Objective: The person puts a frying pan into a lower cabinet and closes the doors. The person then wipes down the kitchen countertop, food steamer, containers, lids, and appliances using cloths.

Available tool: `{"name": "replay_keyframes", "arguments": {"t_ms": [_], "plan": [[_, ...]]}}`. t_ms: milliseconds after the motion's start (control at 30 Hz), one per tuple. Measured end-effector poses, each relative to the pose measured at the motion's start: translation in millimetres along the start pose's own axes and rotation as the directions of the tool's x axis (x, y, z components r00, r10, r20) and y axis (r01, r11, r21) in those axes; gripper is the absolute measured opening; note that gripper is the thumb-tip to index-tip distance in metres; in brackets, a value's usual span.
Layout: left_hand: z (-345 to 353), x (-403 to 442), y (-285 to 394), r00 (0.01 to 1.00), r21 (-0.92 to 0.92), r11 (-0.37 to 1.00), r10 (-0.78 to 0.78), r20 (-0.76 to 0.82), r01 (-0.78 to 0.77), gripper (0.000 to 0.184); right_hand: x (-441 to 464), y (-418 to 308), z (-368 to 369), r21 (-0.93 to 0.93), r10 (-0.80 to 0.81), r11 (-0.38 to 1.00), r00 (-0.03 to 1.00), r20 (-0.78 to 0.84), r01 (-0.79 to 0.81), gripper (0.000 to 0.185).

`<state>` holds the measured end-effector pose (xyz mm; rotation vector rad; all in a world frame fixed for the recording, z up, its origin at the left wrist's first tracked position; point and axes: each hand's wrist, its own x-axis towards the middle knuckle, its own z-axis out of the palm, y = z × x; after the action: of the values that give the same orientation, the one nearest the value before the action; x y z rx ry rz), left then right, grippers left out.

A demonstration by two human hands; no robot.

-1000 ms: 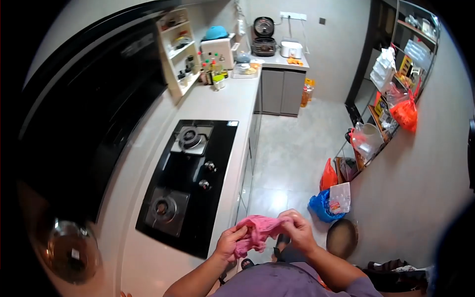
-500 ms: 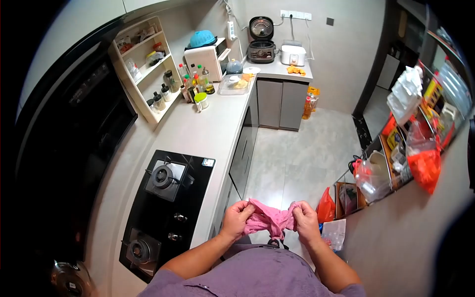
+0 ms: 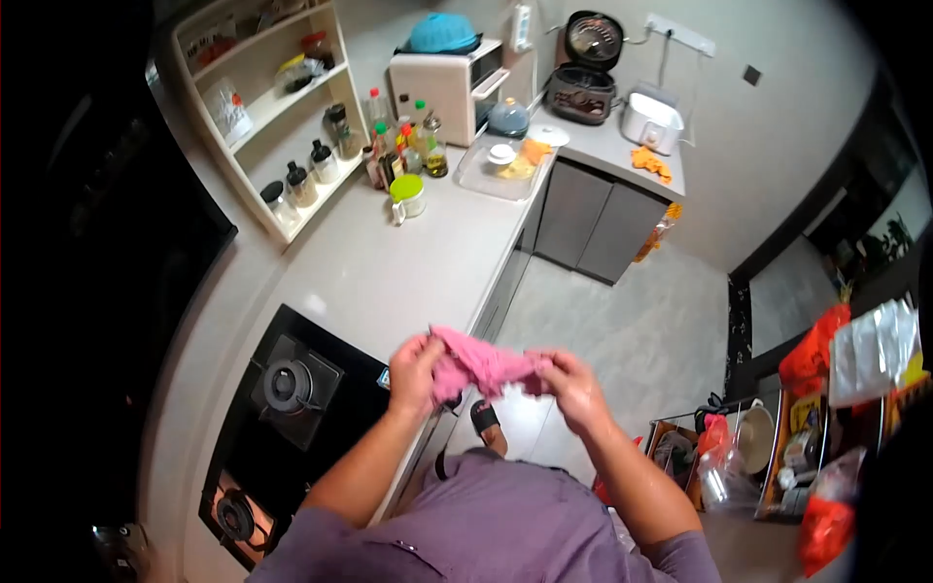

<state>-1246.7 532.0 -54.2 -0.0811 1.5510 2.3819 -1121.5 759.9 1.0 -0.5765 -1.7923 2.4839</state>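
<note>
Watching from my remote seat, I begin at the left, where a cream shelf unit (image 3: pixel 228 146) stands along the back edge of the counter (image 3: pixel 379 277). The black stove (image 3: pixel 267 462) sits at the counter's near end, and farther along, well apart from it, is a green-lidded jar (image 3: pixel 408 199). My left hand (image 3: pixel 413 377) has thumb and fingers clamped on the left end of a pink cloth (image 3: pixel 483 361); in my view it overlaps the stove's far front corner. The cloth is in the air between my hands, seen just past the counter's front edge with the floor (image 3: pixel 641 311) below, creased and bunched along its middle. Whether it is damp, I cannot tell. To handle it well, I would pinch close to its corners, pull evenly from both sides and work the folds outward gently, since a jerk could slip one end free. I would also lift my left forearm well clear of the stove. My right hand (image 3: pixel 575 391) is pinched shut on the cloth's right end. Beyond, an orange cloth (image 3: pixel 651 165) lies near the counter's far right corner; rightmost is a metal rack (image 3: pixel 771 466).
</note>
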Motion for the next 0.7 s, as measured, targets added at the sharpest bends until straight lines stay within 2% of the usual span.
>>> {"name": "replay_keyframes", "arguments": {"t_ms": [67, 133, 167, 200, 267, 300, 333, 433, 500, 533, 567, 600, 667, 700], "plan": [[13, 37, 30, 0.989, -0.060, 0.987, 0.146, -0.005, -0.146, 0.011, 50, -28, 9, -0.023, -0.080, 0.996, 0.995, 0.058, 0.081, 0.030], [9, 74, 48, 0.965, -0.015, 0.965, 0.262, -0.022, -0.263, 0.013, 99, -49, 20, 0.048, -0.193, 0.981, 0.967, 0.167, 0.188, 0.031], [10, 87, 59, 0.951, 0.035, 0.953, 0.302, -0.069, -0.300, 0.014, 122, -54, 28, 0.060, -0.271, 0.962, 0.950, 0.157, 0.265, 0.032], [7, 104, 62, 0.902, 0.143, 0.906, 0.416, -0.119, -0.399, 0.014, 143, -59, 38, 0.074, -0.344, 0.939, 0.928, 0.145, 0.336, 0.032], [-4, 127, 76, 0.860, 0.445, 0.807, 0.491, -0.139, -0.389, 0.013, 196, -49, 44, 0.015, -0.404, 0.914, 0.909, 0.098, 0.405, 0.033], [-12, 142, 77, 0.841, 0.420, 0.814, 0.509, -0.183, -0.400, 0.012, 220, -51, 44, -0.092, -0.249, 0.963, 0.967, 0.053, 0.253, 0.037], [-21, 155, 76, 0.849, 0.361, 0.847, 0.483, -0.216, -0.390, 0.012, 239, -50, 48, -0.119, -0.176, 0.977, 0.984, 0.016, 0.177, 0.035], [-32, 180, 76, 0.875, 0.181, 0.923, 0.381, -0.299, -0.340, 0.010, 308, -22, 38, -0.160, -0.061, 0.984, 0.996, 0.072, 0.072, 0.029], [-34, 186, 77, 0.868, 0.192, 0.922, 0.382, -0.317, -0.335, 0.009, 339, -15, 31, -0.183, 0.019, 0.983, 0.997, 0.075, -0.005, 0.027], [-36, 190, 76, 0.864, 0.201, 0.921, 0.384, -0.325, -0.334, 0.009, 353, -12, 26, -0.251, 0.007, 0.968, 0.996, 0.091, 0.016, 0.027], [-36, 196, 75, 0.832, 0.223, 0.918, 0.393, -0.392, -0.328, 0.008, 369, -8, 18, -0.426, -0.077, 0.895, 0.987, 0.141, 0.130, 0.026], [-34, 197, 79, 0.844, 0.295, 0.910, 0.390, -0.368, -0.292, 0.008, 381, -11, 18, -0.573, -0.157, 0.779, 0.965, 0.212, 0.253, 0.026], [-25, 195, 86, 0.867, 0.432, 0.876, 0.374, -0.329, -0.214, 0.009, 391, -33, 21, -0.769, -0.145, 0.548, 0.943, 0.299, 0.328, 0.025], [-24, 198, 84, 0.865, 0.504, 0.854, 0.346, -0.364, -0.130, 0.011, 394, -49, 23, -0.833, -0.136, 0.412, 0.929, 0.345, 0.370, 0.025]]}}
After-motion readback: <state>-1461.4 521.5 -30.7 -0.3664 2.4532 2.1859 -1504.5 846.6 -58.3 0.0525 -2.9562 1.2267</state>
